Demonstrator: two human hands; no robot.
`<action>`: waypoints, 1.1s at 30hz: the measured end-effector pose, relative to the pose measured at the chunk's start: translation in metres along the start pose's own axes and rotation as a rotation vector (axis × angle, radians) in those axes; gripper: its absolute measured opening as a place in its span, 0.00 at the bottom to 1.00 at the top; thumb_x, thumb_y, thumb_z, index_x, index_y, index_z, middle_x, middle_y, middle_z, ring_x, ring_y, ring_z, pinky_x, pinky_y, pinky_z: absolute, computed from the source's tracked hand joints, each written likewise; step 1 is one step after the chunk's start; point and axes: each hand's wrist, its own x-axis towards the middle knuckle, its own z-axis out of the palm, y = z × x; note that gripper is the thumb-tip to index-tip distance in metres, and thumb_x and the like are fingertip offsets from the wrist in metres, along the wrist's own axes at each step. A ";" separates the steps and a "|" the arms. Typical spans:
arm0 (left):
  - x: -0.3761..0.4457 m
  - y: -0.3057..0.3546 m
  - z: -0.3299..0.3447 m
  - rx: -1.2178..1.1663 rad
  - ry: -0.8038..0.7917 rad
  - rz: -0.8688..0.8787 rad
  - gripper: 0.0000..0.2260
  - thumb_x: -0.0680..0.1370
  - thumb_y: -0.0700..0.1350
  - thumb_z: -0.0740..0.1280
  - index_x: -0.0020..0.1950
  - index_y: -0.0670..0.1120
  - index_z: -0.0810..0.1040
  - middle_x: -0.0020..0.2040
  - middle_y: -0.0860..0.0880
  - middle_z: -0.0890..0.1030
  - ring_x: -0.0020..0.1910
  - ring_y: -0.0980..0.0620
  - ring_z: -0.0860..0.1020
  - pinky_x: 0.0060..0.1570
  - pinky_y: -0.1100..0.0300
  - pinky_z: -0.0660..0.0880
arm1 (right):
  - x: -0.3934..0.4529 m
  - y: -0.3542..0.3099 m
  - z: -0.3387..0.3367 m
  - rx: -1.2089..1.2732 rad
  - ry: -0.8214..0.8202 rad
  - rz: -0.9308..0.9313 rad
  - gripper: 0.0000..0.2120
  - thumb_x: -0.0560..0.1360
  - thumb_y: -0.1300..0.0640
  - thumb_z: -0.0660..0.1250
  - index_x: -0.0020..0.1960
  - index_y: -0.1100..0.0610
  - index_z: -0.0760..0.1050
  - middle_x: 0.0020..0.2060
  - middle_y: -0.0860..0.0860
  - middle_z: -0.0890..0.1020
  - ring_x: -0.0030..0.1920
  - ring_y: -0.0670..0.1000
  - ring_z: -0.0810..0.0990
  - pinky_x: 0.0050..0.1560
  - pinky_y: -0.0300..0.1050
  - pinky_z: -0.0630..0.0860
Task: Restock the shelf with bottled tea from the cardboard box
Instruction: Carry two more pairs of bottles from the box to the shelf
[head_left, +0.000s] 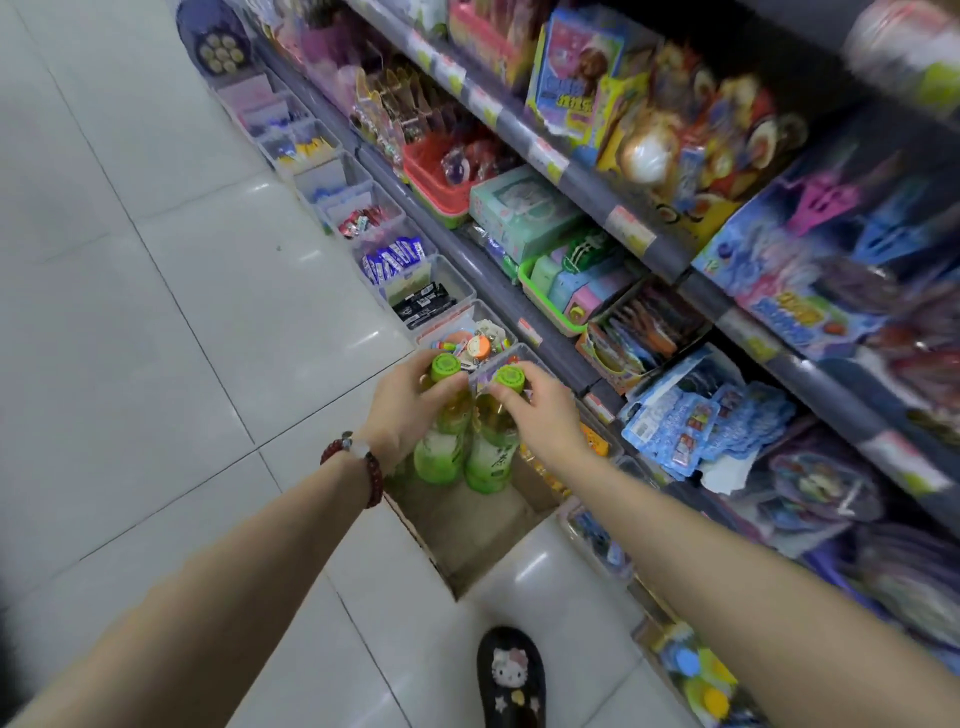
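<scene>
Head view: two tea bottles over one cardboard box (467, 540) — left hand (402, 410) fingers grasp one bottle (441, 447), right hand (540, 415) the other (491, 462).

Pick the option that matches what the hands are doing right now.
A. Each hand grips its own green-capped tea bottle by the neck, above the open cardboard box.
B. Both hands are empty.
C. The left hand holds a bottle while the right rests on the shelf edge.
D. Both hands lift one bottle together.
A: the left hand grips the left bottle and the right hand grips the right bottle, both just below their green caps, over the cardboard box.
</scene>
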 end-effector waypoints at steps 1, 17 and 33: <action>-0.004 0.021 -0.004 -0.012 -0.011 0.012 0.09 0.75 0.47 0.68 0.55 0.50 0.78 0.47 0.52 0.82 0.45 0.55 0.80 0.46 0.61 0.78 | -0.004 -0.016 -0.014 0.005 0.010 0.004 0.11 0.75 0.48 0.67 0.53 0.53 0.76 0.41 0.44 0.79 0.41 0.44 0.77 0.36 0.35 0.68; -0.055 0.368 -0.055 0.104 -0.286 0.244 0.11 0.76 0.52 0.66 0.54 0.47 0.78 0.48 0.46 0.84 0.48 0.48 0.82 0.53 0.45 0.78 | -0.088 -0.275 -0.259 0.006 0.151 -0.011 0.12 0.77 0.47 0.64 0.51 0.55 0.76 0.46 0.51 0.82 0.47 0.49 0.79 0.48 0.51 0.75; -0.149 0.617 -0.004 0.157 -0.555 0.675 0.11 0.76 0.49 0.66 0.47 0.41 0.81 0.41 0.44 0.84 0.38 0.53 0.79 0.46 0.51 0.76 | -0.236 -0.404 -0.456 -0.090 0.693 -0.061 0.13 0.75 0.49 0.66 0.47 0.60 0.79 0.42 0.58 0.83 0.44 0.57 0.80 0.49 0.51 0.75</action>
